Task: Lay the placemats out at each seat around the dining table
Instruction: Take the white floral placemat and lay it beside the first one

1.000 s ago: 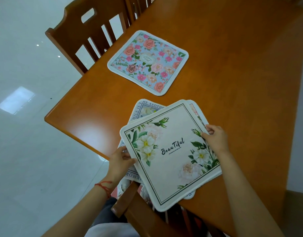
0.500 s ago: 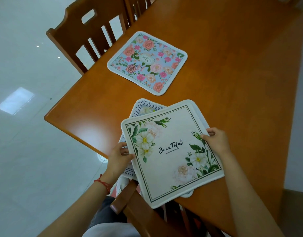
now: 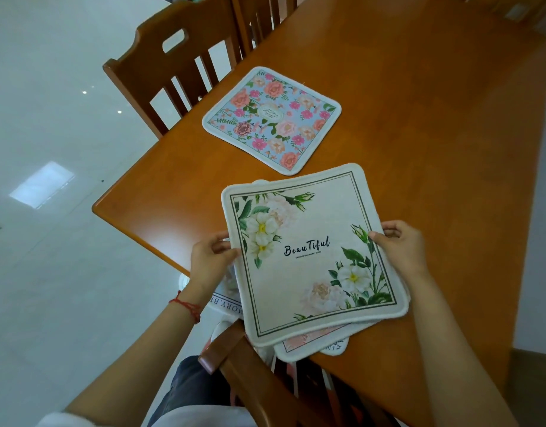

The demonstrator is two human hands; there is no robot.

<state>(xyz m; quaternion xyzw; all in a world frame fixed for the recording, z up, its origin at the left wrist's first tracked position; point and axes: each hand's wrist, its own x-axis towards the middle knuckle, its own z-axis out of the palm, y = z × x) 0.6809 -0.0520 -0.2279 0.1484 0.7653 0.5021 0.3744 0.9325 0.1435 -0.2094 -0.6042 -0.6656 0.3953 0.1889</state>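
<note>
at frame centre, the left hand (image 3: 208,260) and right hand (image 3: 402,246) pinched opposite edges of the "beautiful" placemat (image 3: 311,257), likely to lift it off the stack (image 3: 308,343) on the counter (image 3: 435,124).

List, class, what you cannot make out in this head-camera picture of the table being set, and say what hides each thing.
- Lower placemats: designs and count hidden under the cream white-flowered "Beautiful" placemat, head view.
- Left hand and right hand: fingers tucked under the stack.
- Orange-brown wooden table: far end cut off by the top edge.
- Central label on the blue pink-rose placemat: too small to read.
</note>
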